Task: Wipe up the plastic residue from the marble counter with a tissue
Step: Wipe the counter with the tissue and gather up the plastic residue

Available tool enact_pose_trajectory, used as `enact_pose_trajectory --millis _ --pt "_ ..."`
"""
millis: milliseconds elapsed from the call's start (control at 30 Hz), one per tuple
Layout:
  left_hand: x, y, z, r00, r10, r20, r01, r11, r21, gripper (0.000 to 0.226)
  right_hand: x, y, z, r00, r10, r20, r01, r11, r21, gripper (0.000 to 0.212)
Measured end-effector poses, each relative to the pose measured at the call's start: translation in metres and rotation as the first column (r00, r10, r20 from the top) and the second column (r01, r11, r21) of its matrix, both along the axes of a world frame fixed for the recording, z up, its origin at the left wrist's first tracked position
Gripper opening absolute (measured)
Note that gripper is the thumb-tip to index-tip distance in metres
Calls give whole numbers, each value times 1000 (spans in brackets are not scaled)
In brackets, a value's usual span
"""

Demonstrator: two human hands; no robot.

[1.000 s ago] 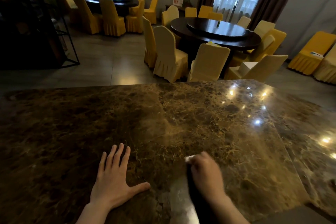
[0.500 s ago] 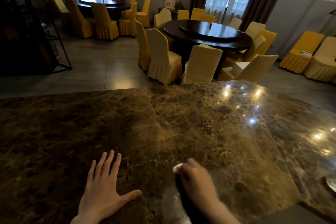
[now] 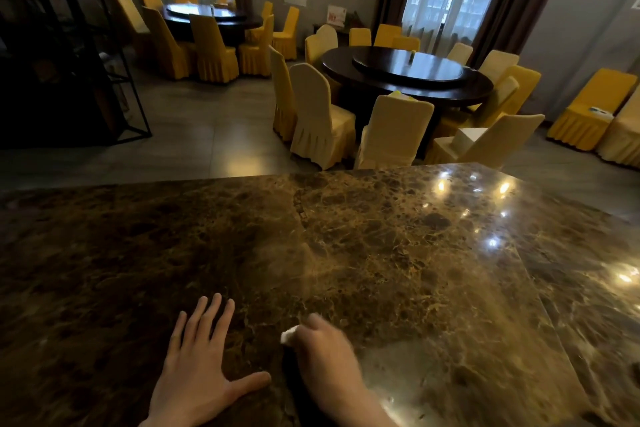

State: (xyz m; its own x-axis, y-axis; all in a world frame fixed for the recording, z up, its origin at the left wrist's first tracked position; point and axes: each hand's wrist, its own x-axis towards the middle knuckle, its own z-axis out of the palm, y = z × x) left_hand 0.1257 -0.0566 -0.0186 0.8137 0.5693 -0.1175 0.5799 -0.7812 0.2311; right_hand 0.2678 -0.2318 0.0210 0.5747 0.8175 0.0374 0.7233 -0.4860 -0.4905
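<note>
Far left: dark metal shelf frame (image 3: 114, 55) standing on the tiled floor, beyond the counter's far edge.

Marble counter (image 3: 398, 253), brown with pale veining, fills the lower half of the view; glossy, with ceiling-light reflections toward the right side.

Left hand (image 3: 197, 367) lies flat on the counter, palm down, fingers spread and pointing away, thumb out to the right. It holds nothing.

Just right of it, right hand (image 3: 325, 354), motion-blurred, curled over a white tissue (image 3: 289, 334) and pressing it to the marble. Only a small wad shows, poking out at the hand's upper left. Thumb of the left hand nearly reaches the right wrist.

No residue can be made out on the stone.

Behind, center-right: round dark dining table (image 3: 408, 74) ringed by yellow-covered chairs (image 3: 322, 114).
</note>
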Motion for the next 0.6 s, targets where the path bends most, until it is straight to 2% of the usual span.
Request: enact_pose_trajectory --millis 67,167,233,300,367,467,533,600 --pt "0 -1 1 1000 4 12 -4 1000 -9 142 32 -21 6 979 -201 20 201 980 12 16" --pt "-1 -1 2 1000 7 17 -7 1000 -16 143 81 -52 10 813 -581 43 581 814 15 18" --pt "-1 -1 2 1000 2 16 -2 1000 -28 142 80 -42 9 746 -664 50 663 748 29 20" --pt "-1 -1 2 1000 2 23 -1 1000 -27 141 55 -13 4 809 -585 55 583 811 51 21" --pt "0 0 1 1000 -7 18 7 1000 -26 141 19 20 -2 925 -375 59 372 926 66 20" --pt "1 1 0 1000 -6 4 6 1000 -19 142 -14 41 -6 995 -86 53 85 996 27 16" --pt "1 1 0 1000 2 14 -2 1000 -19 141 3 23 -1 997 -75 37 73 996 43 11" --pt "0 0 1 1000 1 24 0 1000 -24 139 37 -9 2 964 -259 60 258 966 35 12"
